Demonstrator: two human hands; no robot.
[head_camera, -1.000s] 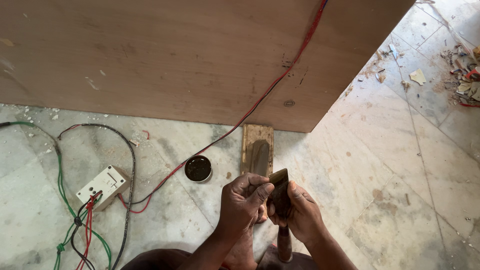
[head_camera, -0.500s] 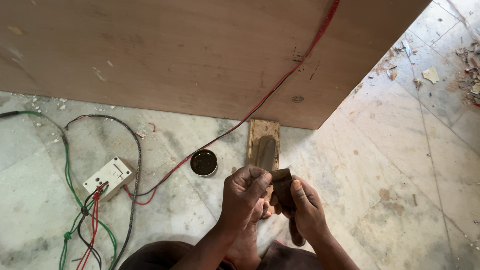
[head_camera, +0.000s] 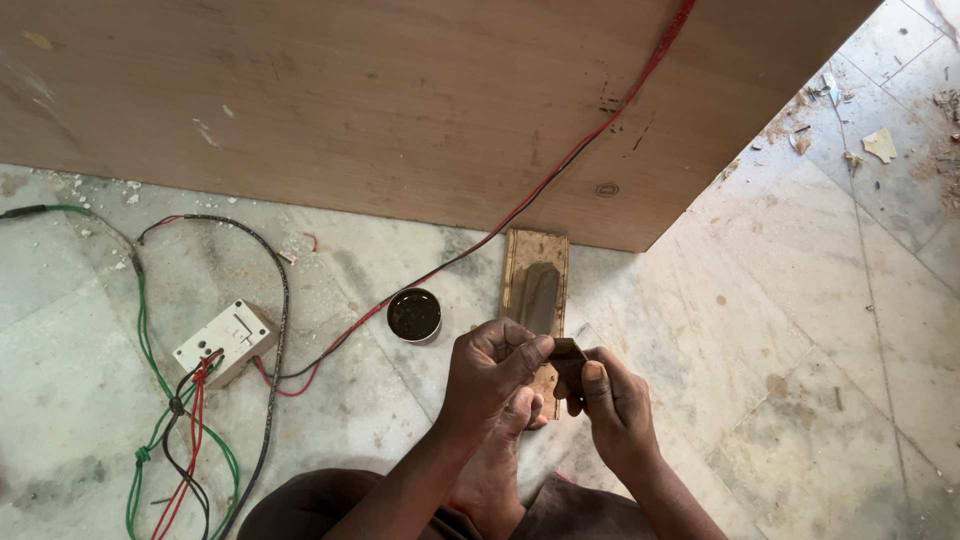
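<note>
Left hand (head_camera: 495, 375) and right hand (head_camera: 610, 405) both pinch a small dark metal blade (head_camera: 568, 358), held above the wooden-cased sharpening stone (head_camera: 537, 290) on the floor (head_camera: 820, 330). Judgement: keep fingertips behind the edge, grip steady.

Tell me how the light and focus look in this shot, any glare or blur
Head view: soft, even daylight, no hard glare; the marble floor shows only a dull sheen. Left hand and right hand are sharp, no motion blur, casting faint shadows. The small dark piece between them is too dim to make out.
</note>
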